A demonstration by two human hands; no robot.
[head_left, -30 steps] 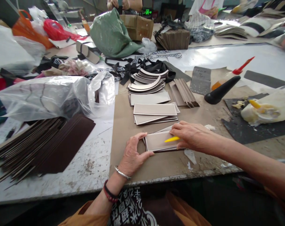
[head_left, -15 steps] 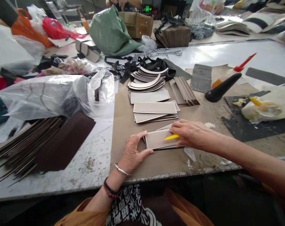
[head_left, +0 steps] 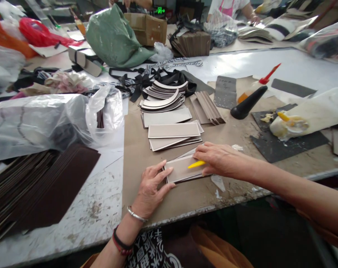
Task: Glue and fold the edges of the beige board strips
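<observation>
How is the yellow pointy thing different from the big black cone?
The yellow pointy thing is bright yellow, but the black cone is black.
The yellow pointy thing's showing part is slim; the black cone is much thicker.
The yellow pointy thing is held in the right hand, while no hand touches the black cone.
Both get narrower toward one end.

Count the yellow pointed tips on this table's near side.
2: one yellow pointed tip juts from the right hand; another at the mouth of the white plastic bottle. More may be hidden.
</observation>
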